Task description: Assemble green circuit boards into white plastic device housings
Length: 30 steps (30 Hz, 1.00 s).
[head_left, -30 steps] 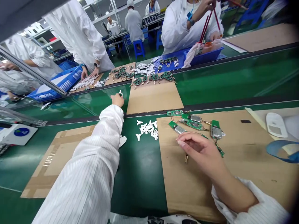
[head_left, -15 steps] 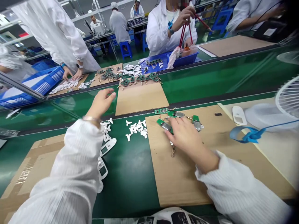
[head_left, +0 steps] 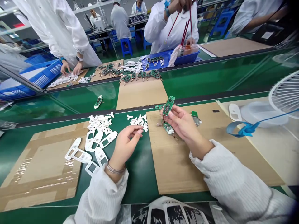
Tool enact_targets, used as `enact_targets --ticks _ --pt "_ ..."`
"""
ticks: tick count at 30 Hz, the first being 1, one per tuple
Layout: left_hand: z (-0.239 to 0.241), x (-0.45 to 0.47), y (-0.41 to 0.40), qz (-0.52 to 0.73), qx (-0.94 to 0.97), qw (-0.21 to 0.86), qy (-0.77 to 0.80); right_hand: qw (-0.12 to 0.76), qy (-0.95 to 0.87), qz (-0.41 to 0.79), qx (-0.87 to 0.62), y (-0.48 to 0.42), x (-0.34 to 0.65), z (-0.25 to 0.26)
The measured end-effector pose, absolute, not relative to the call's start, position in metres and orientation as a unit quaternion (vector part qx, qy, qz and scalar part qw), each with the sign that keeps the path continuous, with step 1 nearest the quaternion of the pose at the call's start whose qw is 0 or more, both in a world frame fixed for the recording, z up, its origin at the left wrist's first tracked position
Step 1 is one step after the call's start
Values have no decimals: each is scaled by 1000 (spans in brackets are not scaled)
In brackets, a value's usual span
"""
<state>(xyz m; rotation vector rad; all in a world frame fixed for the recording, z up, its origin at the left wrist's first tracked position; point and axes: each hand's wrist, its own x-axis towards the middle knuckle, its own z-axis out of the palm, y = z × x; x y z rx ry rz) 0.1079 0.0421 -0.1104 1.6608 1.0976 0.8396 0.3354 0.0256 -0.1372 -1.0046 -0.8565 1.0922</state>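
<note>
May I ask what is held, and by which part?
The right hand holds a green circuit board by its lower end; the left hand seems empty.

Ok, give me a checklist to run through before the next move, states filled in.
1. Circuit board gripped by the right hand: ok, held between thumb and fingers.
2. Left hand free: ok, nothing visible in it.
3. White covers near that hand: ok, several lie to its left.
4. Small white pieces in one pile: not ok, two separate piles.
5. Lower board resting on the cardboard sheet: cannot tell, contact is unclear.
</note>
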Motion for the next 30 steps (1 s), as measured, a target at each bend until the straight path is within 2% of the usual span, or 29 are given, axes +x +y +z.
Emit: enact_targets --ticks 3,5,7,11,16,21,23,25,27,30 --pt "-121 119 36 346 642 530 434 645 -363 534 -409 18 323 -130" --pt "-124 126 32 321 611 596 410 650 -383 525 -393 11 312 -127" --pt "-128 134 26 320 549 676 371 662 -430 467 -398 3 301 -127" --pt "-135 146 16 425 345 794 264 635 -554 309 -441 -7 287 -130" --pt "-141 147 14 463 265 800 275 575 -654 248 -425 -9 289 -134" --pt "-142 141 14 447 230 817 283 512 -732 57 -446 -11 290 -139" --pt "-142 139 15 444 226 816 292 474 -773 18 -422 -14 291 -137" --pt "-139 137 16 443 233 811 302 465 -799 45 -379 -17 293 -131" --pt "-136 133 18 434 260 807 304 497 -786 124 -348 -20 297 -124" --pt "-132 128 20 413 315 802 295 555 -704 196 -399 -22 302 -119"
